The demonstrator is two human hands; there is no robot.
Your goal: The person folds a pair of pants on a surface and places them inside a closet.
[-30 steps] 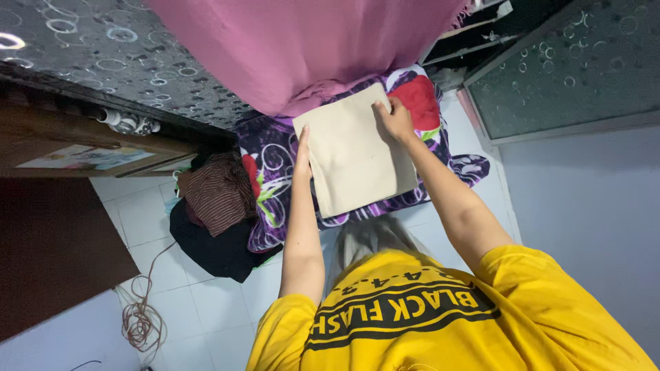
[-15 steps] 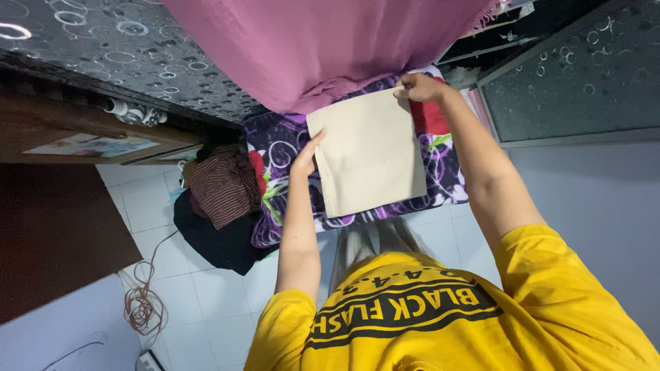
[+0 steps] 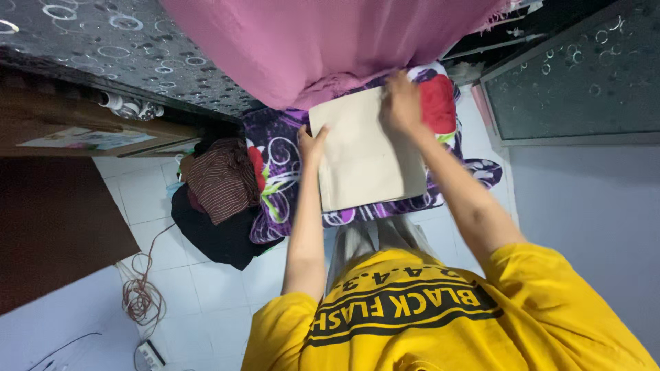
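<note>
A folded beige cloth (image 3: 368, 154) lies flat on the purple floral blanket (image 3: 275, 172), near its far edge under the hanging pink fabric (image 3: 323, 41). The left hand (image 3: 313, 143) rests open against the cloth's left edge. The right hand (image 3: 402, 103) presses flat, fingers spread, on its far right corner.

Single head-worn view, looking steeply down over the wearer's yellow printed shirt (image 3: 412, 309) and both forearms, close range. Frame reads rotated: white tiled floor (image 3: 206, 295) at lower left, purple floral blanket (image 3: 275, 178) mid-frame, pink hanging cloth (image 3: 309, 41) at top.
</note>
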